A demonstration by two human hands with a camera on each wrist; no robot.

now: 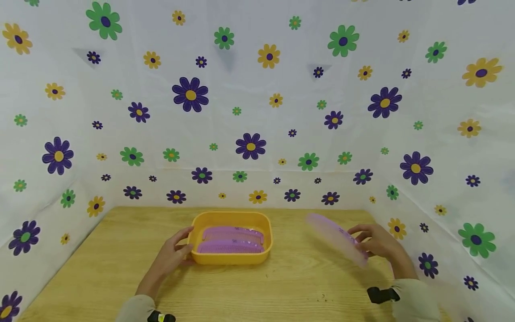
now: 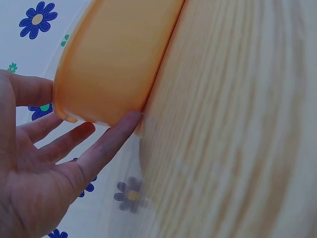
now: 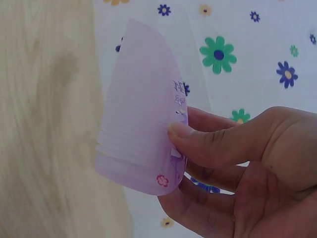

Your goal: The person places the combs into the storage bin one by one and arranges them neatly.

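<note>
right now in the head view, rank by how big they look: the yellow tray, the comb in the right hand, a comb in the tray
1. yellow tray
2. held purple comb, blurred
3. front comb in the tray
The two combs look alike in size, so their order is unsure.

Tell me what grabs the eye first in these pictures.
The orange plastic tray in the middle of the wooden table stands out, with two purple plastic combs lying inside it and the left hand touching its near left corner. To the right, the right hand pinches a third pale purple comb in the air above the table. White sheets printed with purple, green and yellow flowers wall in the scene.
</note>
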